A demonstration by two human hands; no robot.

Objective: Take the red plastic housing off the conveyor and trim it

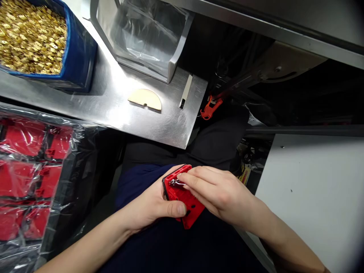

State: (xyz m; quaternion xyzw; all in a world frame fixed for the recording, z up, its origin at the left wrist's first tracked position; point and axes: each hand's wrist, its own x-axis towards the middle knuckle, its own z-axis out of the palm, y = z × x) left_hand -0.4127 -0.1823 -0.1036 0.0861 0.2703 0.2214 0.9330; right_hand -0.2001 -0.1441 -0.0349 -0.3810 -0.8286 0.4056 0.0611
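A red plastic housing (186,199) with a black edge is held above the person's dark-clothed lap. The left hand (159,203) grips it from the side, thumb across its face. The right hand (217,189) is partly closed, fingers pinching a small shiny metal piece (176,182) against the housing's upper part. Ahead, on a steel tabletop (113,102), lie a pale half-round piece (145,99) and a slim white-handled tool (186,91), near a grey bin (148,41) lined with clear plastic. Further left stands a blue bin (79,49) full of gold-coloured metal parts (31,38). At far left, plastic film covers rows of red parts (21,176) in a black crate (68,189).
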